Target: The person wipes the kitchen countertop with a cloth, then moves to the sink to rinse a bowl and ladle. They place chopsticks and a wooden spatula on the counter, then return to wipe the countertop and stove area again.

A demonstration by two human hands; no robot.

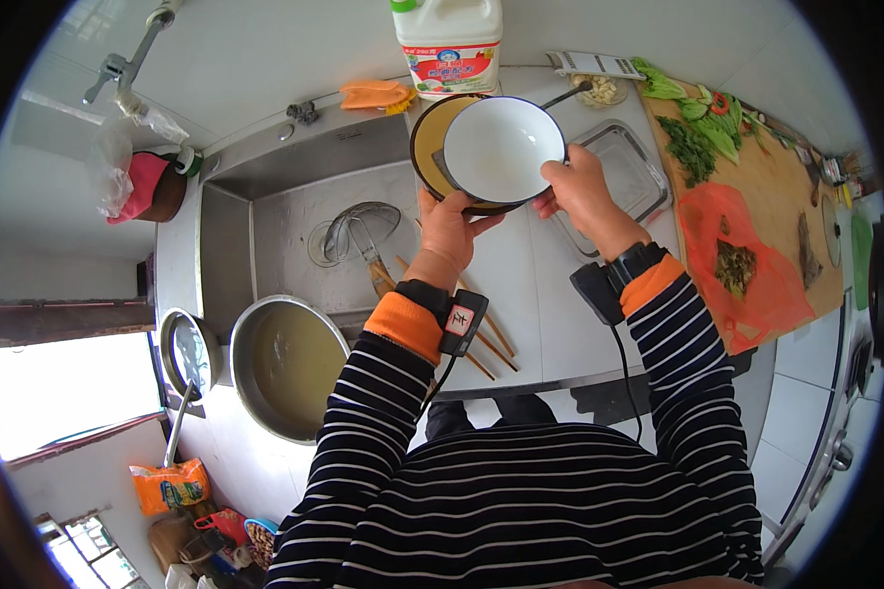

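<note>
A white enamel bowl [504,147] with a dark rim is tilted so that its inside faces me. My right hand [582,188] grips its right edge, thumb over the rim. At its lower left edge, my left hand [446,232] holds on with the thumb near the rim and fingers below. Partly hidden behind the white bowl is a yellow-tan bowl [429,140] with a brown rim, close to the left fingertips. A dark utensil handle [569,94] sticks out to the upper right. Whether the two bowls touch, I cannot tell.
Left lies a steel sink [295,169] with a wire strainer [361,224]; below it stands a pot of cloudy liquid [295,375]. Chopsticks [497,335] lie on the counter. Right are a clear tray [622,169] and a cutting board [773,199] with greens. A detergent jug [449,55] stands behind.
</note>
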